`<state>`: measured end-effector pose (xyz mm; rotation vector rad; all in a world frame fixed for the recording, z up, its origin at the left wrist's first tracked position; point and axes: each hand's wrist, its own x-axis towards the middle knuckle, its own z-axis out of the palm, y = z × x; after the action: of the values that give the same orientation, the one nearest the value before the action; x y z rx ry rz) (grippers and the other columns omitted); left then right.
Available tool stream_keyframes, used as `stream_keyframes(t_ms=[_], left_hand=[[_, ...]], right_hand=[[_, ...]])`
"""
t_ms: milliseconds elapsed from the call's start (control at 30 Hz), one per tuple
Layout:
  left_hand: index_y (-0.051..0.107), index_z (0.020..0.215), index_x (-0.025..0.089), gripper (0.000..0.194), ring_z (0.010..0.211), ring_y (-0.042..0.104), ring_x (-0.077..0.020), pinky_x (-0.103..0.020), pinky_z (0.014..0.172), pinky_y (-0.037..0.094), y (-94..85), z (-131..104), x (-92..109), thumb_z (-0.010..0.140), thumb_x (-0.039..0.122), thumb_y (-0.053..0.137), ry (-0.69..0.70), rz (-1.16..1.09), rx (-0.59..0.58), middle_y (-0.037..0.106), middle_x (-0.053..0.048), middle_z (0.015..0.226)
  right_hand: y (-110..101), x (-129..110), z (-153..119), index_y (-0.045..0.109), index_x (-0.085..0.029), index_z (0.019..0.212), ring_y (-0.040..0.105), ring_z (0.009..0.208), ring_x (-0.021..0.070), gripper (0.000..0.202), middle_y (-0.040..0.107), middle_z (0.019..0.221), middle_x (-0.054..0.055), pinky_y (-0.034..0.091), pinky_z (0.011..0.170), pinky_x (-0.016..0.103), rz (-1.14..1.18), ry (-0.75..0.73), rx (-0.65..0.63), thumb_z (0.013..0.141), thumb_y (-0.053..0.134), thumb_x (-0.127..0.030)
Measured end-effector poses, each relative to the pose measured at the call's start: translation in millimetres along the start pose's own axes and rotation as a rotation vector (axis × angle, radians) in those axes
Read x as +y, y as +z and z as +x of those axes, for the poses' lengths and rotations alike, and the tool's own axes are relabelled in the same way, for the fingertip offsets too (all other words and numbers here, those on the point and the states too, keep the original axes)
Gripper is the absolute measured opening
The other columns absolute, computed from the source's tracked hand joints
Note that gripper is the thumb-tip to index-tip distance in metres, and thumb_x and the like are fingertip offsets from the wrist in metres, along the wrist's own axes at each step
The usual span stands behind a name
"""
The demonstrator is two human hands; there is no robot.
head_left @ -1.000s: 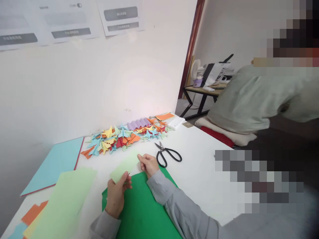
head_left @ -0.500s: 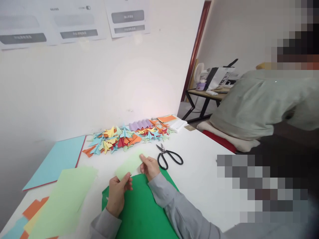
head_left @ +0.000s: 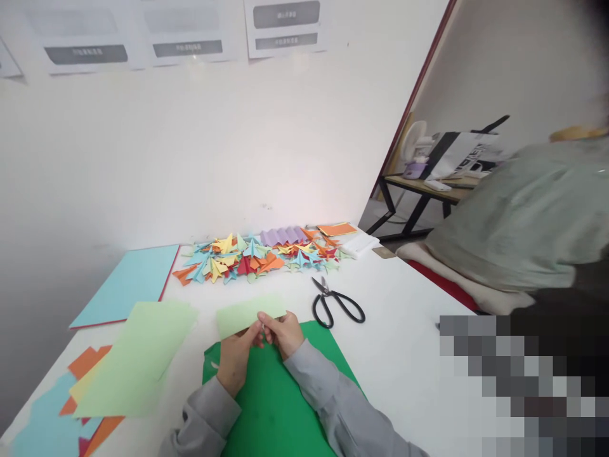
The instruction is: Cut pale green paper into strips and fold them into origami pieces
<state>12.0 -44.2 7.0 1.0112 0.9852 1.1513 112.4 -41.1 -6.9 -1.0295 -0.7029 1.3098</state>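
Observation:
A small light-green sheet of paper [head_left: 247, 312] is held up between both hands above the far end of a green mat [head_left: 285, 406]. My left hand [head_left: 235, 362] pinches its lower edge with thumb and fingers. Close beside it, my right hand [head_left: 285, 333] grips the same edge toward the right, the thumbs almost touching. Some fingers are hidden behind the paper. Black-handled scissors [head_left: 333, 303] lie with blades parted just right of my right hand.
Several folded paper planes [head_left: 247, 260] are heaped along the wall. Large light-green sheets [head_left: 137, 355] and coloured scraps [head_left: 52, 412] lie at left, near a blue board [head_left: 130, 282]. A seated person [head_left: 523, 216] is at right, beside a side table [head_left: 419, 187].
My right hand has moved from the paper's far right corner down toward my left hand. The paper has turned more level. The view has swung left.

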Motion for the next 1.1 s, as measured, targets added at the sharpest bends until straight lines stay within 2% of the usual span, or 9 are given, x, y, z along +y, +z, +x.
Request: stream_keyframes(t_ms=[100, 267, 433, 567, 700, 800, 900, 1100], left_hand=[[0.060, 0.055, 0.013, 0.021, 0.048, 0.049, -0.0119, -0.024, 0.049, 0.040, -4.0, 4.5, -1.7, 0.061, 0.031, 0.069, -0.038, -0.030, -0.055, 0.054, 0.000, 0.050], [0.057, 0.052, 0.012, 0.026, 0.045, 0.047, -0.0097, -0.024, 0.048, 0.038, -5.5, 6.6, 4.7, 0.058, 0.033, 0.071, -0.068, -0.094, -0.037, 0.051, 0.002, 0.048], [0.055, 0.052, 0.012, 0.028, 0.044, 0.046, -0.0088, -0.023, 0.048, 0.037, -6.8, 7.8, 8.6, 0.057, 0.034, 0.072, -0.041, -0.102, 0.009, 0.052, 0.002, 0.048], [0.053, 0.056, 0.014, 0.029, 0.045, 0.048, -0.0085, -0.022, 0.049, 0.038, -10.8, 11.3, 9.0, 0.059, 0.037, 0.070, -0.002, -0.161, 0.069, 0.053, 0.003, 0.051], [0.053, 0.058, 0.014, 0.028, 0.045, 0.047, -0.0077, -0.021, 0.048, 0.037, -13.2, 14.3, 8.8, 0.063, 0.037, 0.068, 0.006, -0.152, 0.041, 0.052, 0.003, 0.051], [0.052, 0.055, 0.014, 0.028, 0.042, 0.046, -0.0080, -0.021, 0.045, 0.036, -12.0, 14.3, 5.8, 0.066, 0.037, 0.065, 0.009, -0.059, -0.050, 0.051, 0.002, 0.046], [0.051, 0.055, 0.014, 0.027, 0.040, 0.045, -0.0081, -0.021, 0.043, 0.034, -9.1, 13.2, 2.5, 0.066, 0.035, 0.064, 0.029, 0.022, -0.109, 0.052, 0.002, 0.044], [0.049, 0.052, 0.015, 0.028, 0.037, 0.041, -0.0067, -0.020, 0.042, 0.031, -7.5, 13.5, 3.6, 0.065, 0.033, 0.065, 0.039, 0.024, -0.046, 0.046, 0.005, 0.040]], right_hand=[[-0.8, -2.2, -0.2, 0.051, -0.015, 0.046, 0.034, 0.025, 0.0047, 0.036, 0.045, 0.029, -0.006, 0.023, 0.028, 0.019, -0.057, -0.039, 0.020, 0.052, 0.072, -0.044], [-2.4, -5.7, 0.5, 0.048, -0.017, 0.047, 0.029, 0.023, 0.0040, 0.037, 0.041, 0.026, -0.007, 0.018, 0.027, 0.019, -0.063, -0.036, 0.061, 0.053, 0.072, -0.045], [-4.6, -8.7, -0.6, 0.055, -0.014, 0.049, 0.038, 0.025, 0.0059, 0.038, 0.051, 0.033, -0.003, 0.025, 0.027, 0.018, -0.019, 0.025, 0.013, 0.054, 0.070, -0.049], [-3.5, -6.6, -3.9, 0.056, -0.014, 0.045, 0.040, 0.026, 0.0062, 0.034, 0.052, 0.033, -0.002, 0.028, 0.027, 0.018, -0.054, 0.031, -0.005, 0.052, 0.072, -0.043], [1.3, -0.7, -8.6, 0.057, -0.012, 0.042, 0.041, 0.026, 0.0062, 0.029, 0.052, 0.033, -0.001, 0.030, 0.026, 0.017, -0.055, 0.096, -0.030, 0.051, 0.072, -0.035], [5.6, 0.4, -11.0, 0.061, -0.012, 0.049, 0.044, 0.028, 0.0066, 0.021, 0.056, 0.039, -0.001, 0.030, 0.024, 0.016, -0.017, 0.120, 0.017, 0.050, 0.070, -0.030], [8.9, -1.1, -12.3, 0.060, -0.012, 0.047, 0.044, 0.029, 0.0064, 0.021, 0.057, 0.039, 0.000, 0.030, 0.023, 0.015, -0.009, 0.100, 0.066, 0.052, 0.068, -0.030], [13.2, -0.8, -14.4, 0.054, -0.013, 0.038, 0.038, 0.023, 0.0063, 0.022, 0.052, 0.033, 0.000, 0.027, 0.022, 0.018, -0.065, 0.098, 0.209, 0.054, 0.064, -0.025]])
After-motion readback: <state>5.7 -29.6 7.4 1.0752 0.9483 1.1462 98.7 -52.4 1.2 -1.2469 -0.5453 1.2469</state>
